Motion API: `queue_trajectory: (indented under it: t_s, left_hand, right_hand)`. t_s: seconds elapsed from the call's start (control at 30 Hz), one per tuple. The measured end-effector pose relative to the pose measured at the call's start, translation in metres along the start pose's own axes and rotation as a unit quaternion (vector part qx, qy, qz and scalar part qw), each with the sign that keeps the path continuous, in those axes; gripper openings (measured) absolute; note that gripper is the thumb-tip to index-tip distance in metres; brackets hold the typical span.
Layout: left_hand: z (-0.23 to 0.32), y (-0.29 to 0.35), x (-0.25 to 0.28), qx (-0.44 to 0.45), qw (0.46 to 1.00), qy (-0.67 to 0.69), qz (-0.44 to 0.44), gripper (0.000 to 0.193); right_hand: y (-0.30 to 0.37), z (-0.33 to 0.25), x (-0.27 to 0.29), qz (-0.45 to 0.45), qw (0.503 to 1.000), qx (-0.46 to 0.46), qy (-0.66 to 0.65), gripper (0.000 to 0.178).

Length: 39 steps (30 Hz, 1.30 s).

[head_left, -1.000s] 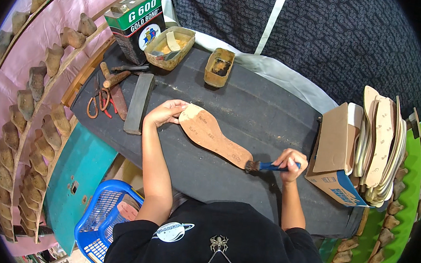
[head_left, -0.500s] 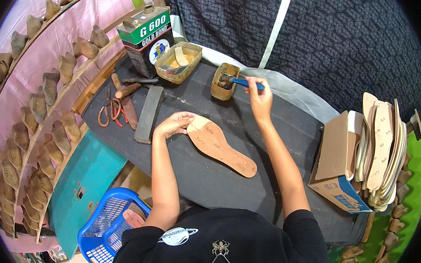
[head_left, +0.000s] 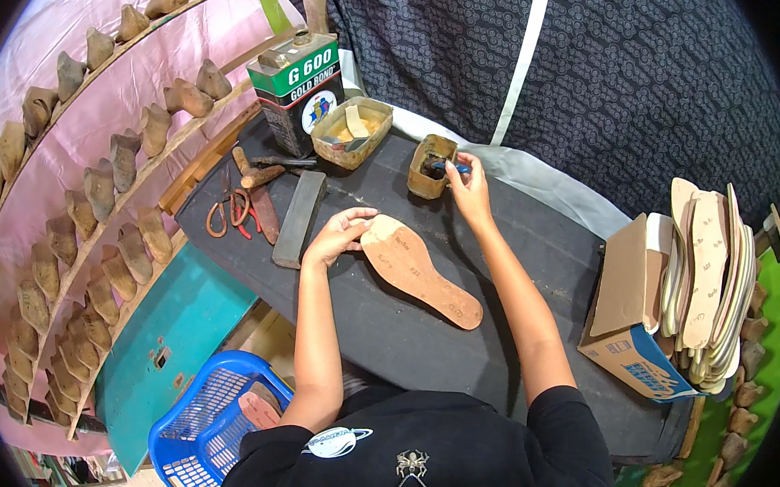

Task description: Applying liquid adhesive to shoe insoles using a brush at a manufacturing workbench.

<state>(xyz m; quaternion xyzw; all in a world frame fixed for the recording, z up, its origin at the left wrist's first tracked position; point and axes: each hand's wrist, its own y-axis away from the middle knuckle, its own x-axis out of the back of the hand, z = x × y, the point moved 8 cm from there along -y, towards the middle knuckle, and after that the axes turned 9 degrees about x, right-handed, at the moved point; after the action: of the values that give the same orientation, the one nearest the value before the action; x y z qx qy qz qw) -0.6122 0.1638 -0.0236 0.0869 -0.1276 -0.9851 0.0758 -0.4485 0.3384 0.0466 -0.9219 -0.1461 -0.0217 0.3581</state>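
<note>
My left hand pinches the broad end of a tan, shoe-shaped insole, with the thumb on top. A paler patch covers that end, and the narrow end points to the lower right. In my right hand is a blue-handled brush. Its head is down inside a small, stained rectangular tub, where the bristles are mostly hidden. Fingers wrap round most of the handle, so only a short stretch of blue shows.
A larger tub and a metal can stand at the back left. Nearby lie a hammer, scissors and a grey block. A carton of insoles stands right; a blue basket sits below left.
My right hand has moved closer to the small tub, and the brush handle stands steeper in it. The left hand still holds the insole. The whole view has shifted slightly.
</note>
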Motion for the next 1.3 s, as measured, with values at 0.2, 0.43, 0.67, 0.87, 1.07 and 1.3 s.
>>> queue_trajectory:
  t_s: [0.2, 0.43, 0.67, 0.87, 1.07, 1.3]
  left_hand:
    - [0.029, 0.029, 0.006, -0.083, 0.995, 0.05, 0.022, 0.031]
    - [0.081, 0.086, 0.003, -0.121, 0.992, -0.025, 0.005, 0.031]
    - [0.099, 0.178, 0.039, -0.133, 0.984, -0.093, 0.069, 0.031]
    - [0.076, 0.284, 0.096, -0.123, 0.972, -0.106, 0.172, 0.029]
    - [0.023, 0.386, 0.126, -0.074, 0.961, -0.054, 0.26, 0.027]
    - [-0.054, 0.465, 0.148, -0.03, 0.95, -0.024, 0.309, 0.027]
  right_hand:
    - [0.004, -0.028, 0.023, 0.062, 0.994, 0.009, 0.09, 0.045]
    - [0.004, -0.121, 0.016, 0.082, 0.981, 0.159, -0.077, 0.015]
    - [0.063, -0.185, -0.145, -0.427, 0.867, -0.062, -0.25, 0.023]
    - [0.149, -0.247, -0.245, -0.586, 0.709, -0.111, -0.376, 0.023]
    - [0.242, -0.292, -0.308, -0.656, 0.629, -0.139, -0.393, 0.025]
    - [0.34, -0.319, -0.346, -0.679, 0.596, -0.165, -0.396, 0.02]
